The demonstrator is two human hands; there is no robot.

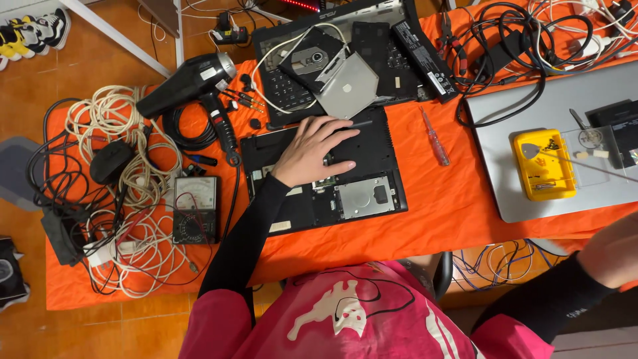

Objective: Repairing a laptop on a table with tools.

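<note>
The right hand (615, 256) is mostly cut off at the picture's edge, so I cannot tell how its fingers are. The left hand (311, 151) lies flat, fingers spread open, on the black laptop base (362, 176). The base sits upside down in the middle of the orange worktop (442, 206), its cover off, showing a silver drive.
</note>
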